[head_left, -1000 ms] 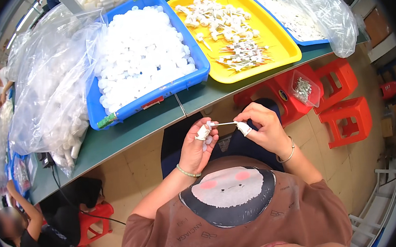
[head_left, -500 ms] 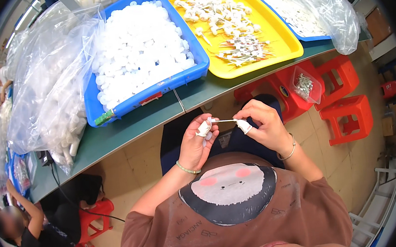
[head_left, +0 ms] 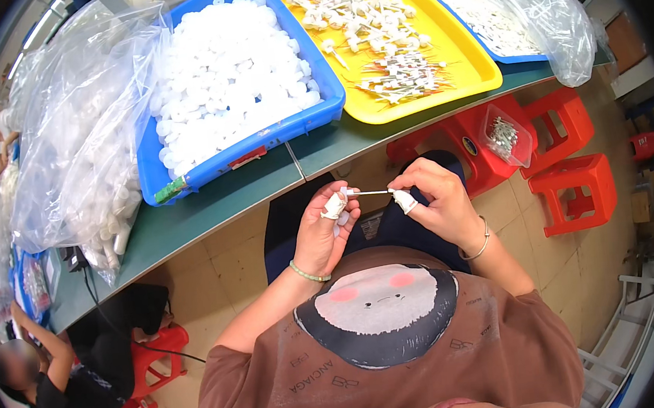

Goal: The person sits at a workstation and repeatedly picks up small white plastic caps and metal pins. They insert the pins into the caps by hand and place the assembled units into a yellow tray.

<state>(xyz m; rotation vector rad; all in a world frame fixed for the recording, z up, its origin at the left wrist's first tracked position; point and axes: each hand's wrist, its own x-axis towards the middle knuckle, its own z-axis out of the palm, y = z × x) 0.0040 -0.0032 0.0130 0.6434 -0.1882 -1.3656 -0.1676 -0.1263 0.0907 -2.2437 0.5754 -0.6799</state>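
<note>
Between my hands, above my lap, stretches a thin pale rod-like part (head_left: 373, 192). My left hand (head_left: 320, 228) is closed around its left end, where a small white piece (head_left: 352, 191) shows at the fingertips. More whitish bits (head_left: 342, 218) sit among the left fingers, too small to name. My right hand (head_left: 443, 201) pinches the rod's other end between thumb and forefinger. White coverings wrap the left thumb (head_left: 333, 206) and the right thumb (head_left: 404, 200).
On the green table (head_left: 225, 210) stand a blue tray (head_left: 259, 149) of white plastic caps, a yellow tray (head_left: 464, 77) of thin-stemmed white parts, and a smaller blue tray (head_left: 514, 58). Plastic bags (head_left: 78, 149) lie left. Red stools (head_left: 578, 195) stand right; a co-worker (head_left: 70, 394) sits left.
The view has shifted slightly. My hands hold nearly the same pose, with the rod still between them.
</note>
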